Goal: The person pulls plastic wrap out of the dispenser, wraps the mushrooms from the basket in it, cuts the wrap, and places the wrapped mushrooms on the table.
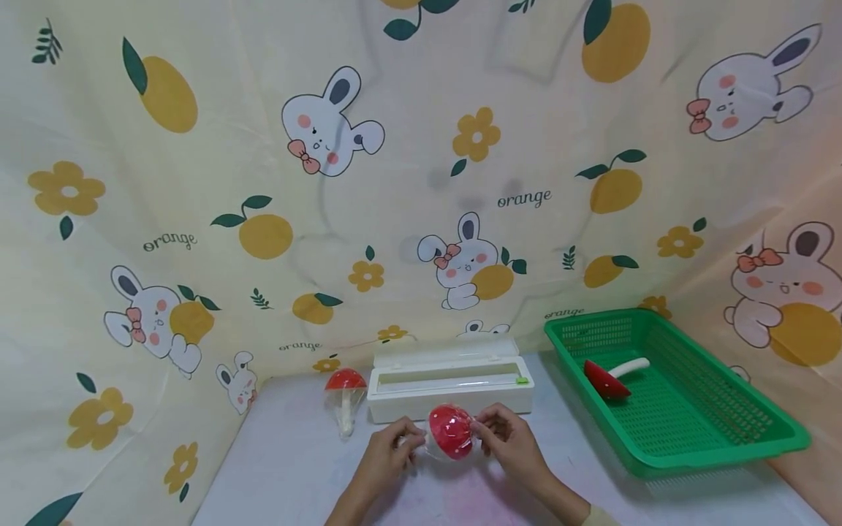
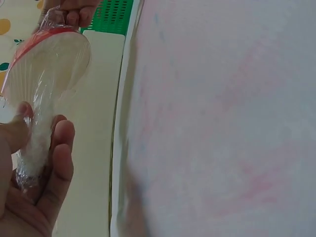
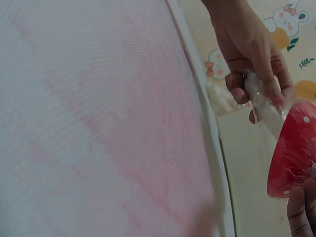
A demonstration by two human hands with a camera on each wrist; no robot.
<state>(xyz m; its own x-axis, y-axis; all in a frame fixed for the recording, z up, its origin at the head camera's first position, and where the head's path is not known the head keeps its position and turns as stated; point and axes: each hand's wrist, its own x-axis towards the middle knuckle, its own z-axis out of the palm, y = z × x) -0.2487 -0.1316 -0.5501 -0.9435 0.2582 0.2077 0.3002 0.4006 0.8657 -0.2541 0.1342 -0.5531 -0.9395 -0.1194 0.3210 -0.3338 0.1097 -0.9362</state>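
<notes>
Between the two hands is a toy mushroom (image 1: 450, 431) with a red, white-spotted cap, wrapped in clear cling film (image 2: 42, 94). My left hand (image 1: 389, 456) grips its film-covered stem, thumb on one side and curled fingers on the other, as the left wrist view shows. At the cap, my right hand (image 1: 516, 442) pinches the gathered film with thumb and fingers. In the right wrist view only the right fingertips (image 3: 302, 210) show, against the red cap. Just behind the hands stands a white cling film dispenser (image 1: 450, 404), its lid raised.
Left of the dispenser lies another film-wrapped red mushroom (image 1: 345, 402). A green plastic basket (image 1: 710, 462) stands on the right, holding an unwrapped red mushroom (image 1: 608, 380) with a white stem. A printed cloth (image 1: 408, 183) hangs behind the white table (image 1: 283, 453).
</notes>
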